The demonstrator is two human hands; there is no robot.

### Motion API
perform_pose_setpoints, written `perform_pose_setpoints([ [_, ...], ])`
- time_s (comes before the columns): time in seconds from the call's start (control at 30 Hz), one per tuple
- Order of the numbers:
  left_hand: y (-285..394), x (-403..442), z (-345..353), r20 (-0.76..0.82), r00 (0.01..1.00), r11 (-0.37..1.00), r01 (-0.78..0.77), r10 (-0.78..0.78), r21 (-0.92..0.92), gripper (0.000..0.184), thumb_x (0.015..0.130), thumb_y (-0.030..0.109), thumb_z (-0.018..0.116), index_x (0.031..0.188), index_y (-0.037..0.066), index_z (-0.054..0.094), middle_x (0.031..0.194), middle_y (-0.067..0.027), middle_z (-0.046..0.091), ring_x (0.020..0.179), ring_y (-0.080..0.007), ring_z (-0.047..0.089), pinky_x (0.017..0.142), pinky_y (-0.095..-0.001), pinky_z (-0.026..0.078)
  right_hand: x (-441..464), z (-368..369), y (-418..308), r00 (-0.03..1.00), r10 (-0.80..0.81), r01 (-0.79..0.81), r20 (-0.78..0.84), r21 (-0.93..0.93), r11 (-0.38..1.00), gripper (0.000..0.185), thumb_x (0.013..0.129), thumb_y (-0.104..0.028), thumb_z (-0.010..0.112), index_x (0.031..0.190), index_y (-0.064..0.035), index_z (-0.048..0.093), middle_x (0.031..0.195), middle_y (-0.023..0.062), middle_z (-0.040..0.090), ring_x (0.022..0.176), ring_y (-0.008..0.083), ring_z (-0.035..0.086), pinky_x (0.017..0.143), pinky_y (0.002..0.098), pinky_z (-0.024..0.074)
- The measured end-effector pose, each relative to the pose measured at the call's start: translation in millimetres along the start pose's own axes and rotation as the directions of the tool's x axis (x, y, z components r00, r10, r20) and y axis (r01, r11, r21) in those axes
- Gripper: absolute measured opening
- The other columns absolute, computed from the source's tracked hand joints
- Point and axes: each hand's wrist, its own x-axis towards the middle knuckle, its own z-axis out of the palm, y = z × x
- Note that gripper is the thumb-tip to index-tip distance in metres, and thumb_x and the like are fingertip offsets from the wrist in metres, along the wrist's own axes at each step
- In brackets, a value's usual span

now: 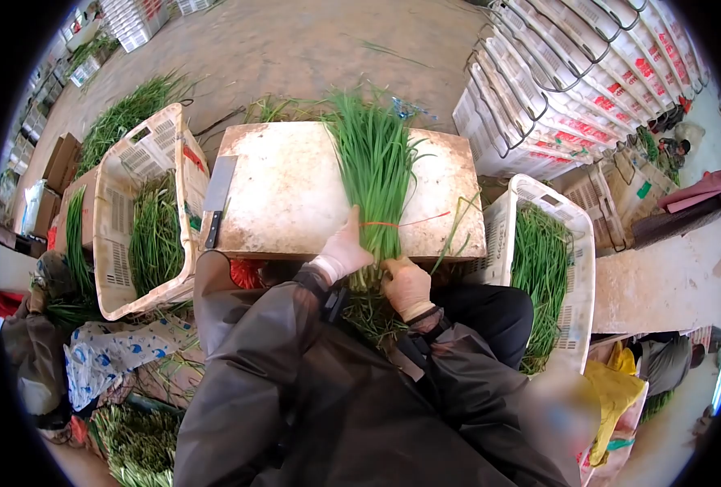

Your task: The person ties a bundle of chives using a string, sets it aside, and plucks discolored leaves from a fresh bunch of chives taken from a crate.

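Note:
A bunch of green chives [372, 154] lies lengthwise on a worn white board [283, 174], leaf tips pointing away from me. An orange-red tie [413, 221] crosses the bunch low down, with one loose end sticking out to the right. My left hand [346, 253], in a pale glove, is closed round the left side of the bunch just below the tie. Gloved as well, my right hand [406, 286] grips the stem ends at the board's near edge; its fingertips are partly hidden. On the board's left side rests a knife [218, 195] with a black handle.
White crates with chives stand left [103, 243] and right [585, 276] of the board. Tall stacked crates [571, 89] rise at the upper right. Loose chives [129, 114] lie on the floor [295, 49] at the left. Other people are at the far sides.

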Motion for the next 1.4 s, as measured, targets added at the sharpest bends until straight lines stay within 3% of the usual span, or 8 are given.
perform_pose_setpoints([
  [0.07,2,-1,-2,0.02,1.0,1.0,0.006,-0.006,-0.008,0.123,0.068,0.02,0.083,0.159,-0.009,0.007,0.147,-0.0345,0.046,0.136,-0.0412,0.051,0.114,-0.0362,0.043,1,-10,-13,0.983,0.135,-0.138,0.128,0.01,0.99,0.018,0.082,-0.013,0.066,0.097,-0.0113,0.075,0.089,0.0125,0.073,0.087,0.0335,0.07,0.073,0.0434,0.0562],
  [0.17,1,-1,-2,0.018,1.0,1.0,0.002,-0.002,-0.004,0.122,0.068,0.021,0.083,0.159,-0.009,0.008,0.147,-0.0343,0.047,0.136,-0.0413,0.051,0.114,-0.0367,0.042,6,16,12,0.983,0.102,-0.146,0.152,0.318,0.937,0.025,0.086,-0.016,0.067,0.104,-0.0031,0.076,0.088,0.0155,0.075,0.079,0.0297,0.073,0.068,0.0395,0.0564],
  [0.27,1,-2,-3,0.018,1.0,1.0,-0.008,0.008,-0.016,0.122,0.068,0.021,0.084,0.159,-0.009,0.008,0.146,-0.0344,0.048,0.136,-0.0412,0.051,0.114,-0.0369,0.042,18,7,4,0.788,0.333,-0.613,0.517,0.618,0.491,0.032,0.087,-0.021,0.068,0.103,0.0068,0.074,0.078,0.0168,0.074,0.068,0.0236,0.073,0.063,0.0353,0.0556],
  [0.37,5,-6,-10,0.028,1.0,0.999,0.002,-0.001,-0.046,0.123,0.068,0.022,0.084,0.16,-0.008,0.009,0.143,-0.0349,0.051,0.135,-0.0414,0.052,0.114,-0.0369,0.042,18,2,-10,0.844,0.374,-0.537,0.385,0.592,0.601,0.036,0.089,-0.023,0.069,0.097,0.0123,0.072,0.067,0.0151,0.072,0.06,0.0181,0.07,0.06,0.0319,0.0545],
  [0.57,-6,-4,1,-0.048,0.999,0.994,-0.023,0.018,-0.104,0.112,0.075,0.025,0.081,0.159,-0.007,0.015,0.143,-0.0363,0.05,0.136,-0.0432,0.051,0.113,-0.0378,0.041,16,32,10,0.887,0.359,-0.46,0.289,0.604,0.651,0.032,0.086,-0.023,0.067,0.092,0.0069,0.075,0.066,0.0149,0.071,0.06,0.0225,0.071,0.062,0.0347,0.0549],
  [0.67,-6,-2,3,-0.07,0.998,0.991,-0.012,0.002,-0.134,0.103,0.081,0.026,0.077,0.159,-0.008,0.018,0.145,-0.0368,0.048,0.137,-0.0433,0.049,0.114,-0.0381,0.04,19,14,2,0.848,0.389,-0.529,0.36,0.539,0.656,0.032,0.083,-0.025,0.067,0.09,0.0051,0.075,0.067,0.0176,0.07,0.066,0.0281,0.072,0.067,0.037,0.0562],
  [0.97,-28,8,17,-0.143,0.985,0.981,-0.121,0.099,-0.149,0.098,0.082,0.019,0.077,0.159,-0.005,0.022,0.147,-0.034,0.049,0.135,-0.0412,0.053,0.112,-0.0393,0.043,13,21,10,0.954,0.24,-0.283,0.179,0.28,0.917,0.031,0.082,-0.032,0.066,0.084,-0.0016,0.073,0.087,0.0249,0.07,0.087,0.0445,0.067,0.081,0.0518,0.0538],
  [1.4,-40,13,34,-0.252,0.961,0.963,-0.171,0.116,-0.208,0.091,0.082,0.009,0.076,0.159,-0.001,0.029,0.132,-0.0281,0.064,0.12,-0.0364,0.065,0.1,-0.0383,0.052,-21,11,-5,0.943,0.295,-0.314,0.154,0.119,0.942,0.03,0.081,-0.032,0.068,0.081,-0.0024,0.07,0.084,0.0242,0.07,0.083,0.0455,0.068,0.076,0.053,0.0549],
])
